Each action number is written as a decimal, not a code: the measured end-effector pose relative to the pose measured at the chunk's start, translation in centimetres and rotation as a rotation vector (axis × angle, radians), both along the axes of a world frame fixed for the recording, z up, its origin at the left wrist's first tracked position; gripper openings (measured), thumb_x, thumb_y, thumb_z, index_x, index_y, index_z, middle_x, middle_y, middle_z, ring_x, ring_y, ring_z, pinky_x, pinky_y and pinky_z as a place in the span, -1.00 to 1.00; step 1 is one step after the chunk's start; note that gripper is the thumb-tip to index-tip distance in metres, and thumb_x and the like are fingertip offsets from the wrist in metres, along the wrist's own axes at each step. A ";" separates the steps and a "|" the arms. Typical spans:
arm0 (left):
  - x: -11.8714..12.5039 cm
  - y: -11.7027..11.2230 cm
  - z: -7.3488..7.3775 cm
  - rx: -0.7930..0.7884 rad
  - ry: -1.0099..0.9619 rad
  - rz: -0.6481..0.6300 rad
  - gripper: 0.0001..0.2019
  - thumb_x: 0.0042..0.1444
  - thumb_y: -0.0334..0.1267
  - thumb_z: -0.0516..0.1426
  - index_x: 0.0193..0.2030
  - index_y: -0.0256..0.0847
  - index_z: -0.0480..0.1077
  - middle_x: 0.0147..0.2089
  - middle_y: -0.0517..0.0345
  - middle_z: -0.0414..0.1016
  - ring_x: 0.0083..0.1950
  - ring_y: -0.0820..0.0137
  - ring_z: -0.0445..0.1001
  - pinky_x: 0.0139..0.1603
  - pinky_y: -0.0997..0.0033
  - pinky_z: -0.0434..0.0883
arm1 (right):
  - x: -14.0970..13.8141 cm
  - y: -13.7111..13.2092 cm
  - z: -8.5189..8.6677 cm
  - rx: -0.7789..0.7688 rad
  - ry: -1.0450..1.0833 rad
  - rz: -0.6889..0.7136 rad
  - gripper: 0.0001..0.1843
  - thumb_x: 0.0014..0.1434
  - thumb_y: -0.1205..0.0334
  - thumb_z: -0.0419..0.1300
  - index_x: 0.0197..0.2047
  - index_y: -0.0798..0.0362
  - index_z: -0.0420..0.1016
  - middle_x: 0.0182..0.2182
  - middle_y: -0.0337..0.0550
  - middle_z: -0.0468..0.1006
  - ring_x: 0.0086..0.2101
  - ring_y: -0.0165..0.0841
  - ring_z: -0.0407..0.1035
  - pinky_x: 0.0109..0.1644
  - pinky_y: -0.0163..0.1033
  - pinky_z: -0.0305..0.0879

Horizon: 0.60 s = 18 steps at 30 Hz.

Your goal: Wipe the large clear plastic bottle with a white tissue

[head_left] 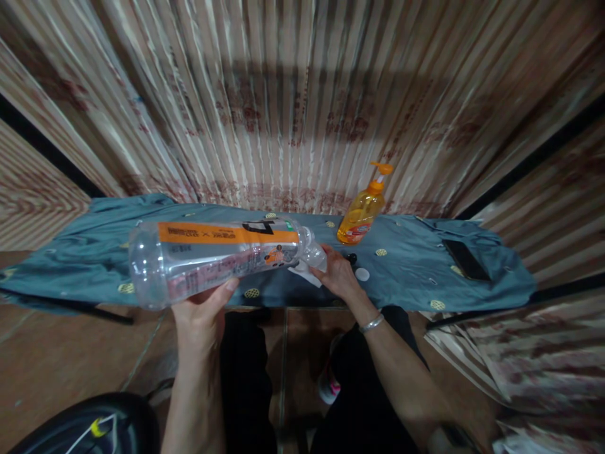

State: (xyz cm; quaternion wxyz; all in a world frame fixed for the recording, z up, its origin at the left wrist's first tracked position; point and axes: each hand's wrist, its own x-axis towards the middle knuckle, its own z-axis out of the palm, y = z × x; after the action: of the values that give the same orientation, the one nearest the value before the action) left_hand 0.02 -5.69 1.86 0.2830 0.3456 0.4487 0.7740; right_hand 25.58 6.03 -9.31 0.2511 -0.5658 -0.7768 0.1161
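A large clear plastic bottle (227, 249) with an orange and grey label is held sideways above the table, its neck toward the right. My left hand (203, 312) grips its body from below, with the thumb on the near side. At the bottle's neck, my right hand (338, 274) is closed on a crumpled white tissue (307, 272). Something clear and shiny shows at the mouth beside the tissue; I cannot make out what it is. Just right of my right hand lie a small white round cap (362, 274) and a small black object (351, 258).
A pump bottle of orange liquid (362, 214) stands at the back of the cloth-covered table (406, 277). A dark phone (466, 260) lies at the right. Striped curtains (283, 94) hang behind, and a black round container (89, 429) is on the floor at lower left.
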 end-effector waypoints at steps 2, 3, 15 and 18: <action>0.0 0.0 -0.1 0.002 -0.018 0.000 -0.49 -0.29 -0.23 0.62 -0.10 -0.09 0.73 -0.29 0.15 0.77 -0.19 0.14 0.79 0.10 0.04 0.80 | 0.0 -0.1 0.3 -0.022 -0.002 -0.001 -0.29 0.32 0.24 0.48 0.47 0.15 0.46 0.20 0.22 0.79 0.21 0.06 0.71 0.30 0.05 0.61; 0.0 0.0 -0.1 0.002 -0.021 0.002 -0.48 -0.29 -0.23 0.63 -0.09 -0.09 0.73 -0.28 0.15 0.77 -0.19 0.14 0.79 0.09 0.06 0.80 | 0.0 -0.1 0.4 -0.027 -0.003 -0.001 -0.29 0.33 0.24 0.48 0.47 0.16 0.45 0.20 0.23 0.78 0.21 0.07 0.71 0.30 0.05 0.61; 0.2 -0.1 0.4 -0.008 -0.001 0.003 -0.38 -0.29 -0.21 0.62 0.02 -0.08 0.72 -0.18 0.13 0.82 -0.21 0.16 0.81 0.04 0.16 0.79 | -0.3 -0.2 0.3 -0.008 0.006 -0.007 -0.30 0.31 0.26 0.50 0.45 0.12 0.47 0.20 0.22 0.78 0.20 0.06 0.72 0.29 0.03 0.62; 0.1 -0.1 0.3 -0.011 0.017 0.005 -0.34 -0.28 -0.21 0.61 0.08 -0.07 0.71 -0.10 0.10 0.83 -0.18 0.13 0.81 0.05 0.09 0.80 | -0.3 -0.1 0.1 -0.003 0.011 -0.002 -0.31 0.31 0.28 0.50 0.45 0.13 0.48 0.22 0.24 0.77 0.22 0.06 0.71 0.31 0.05 0.62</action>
State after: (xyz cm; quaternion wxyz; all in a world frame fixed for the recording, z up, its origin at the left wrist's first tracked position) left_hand 0.12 -5.84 2.19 0.2791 0.3495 0.4561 0.7693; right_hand 25.28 5.97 -9.25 0.2546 -0.5663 -0.7746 0.1203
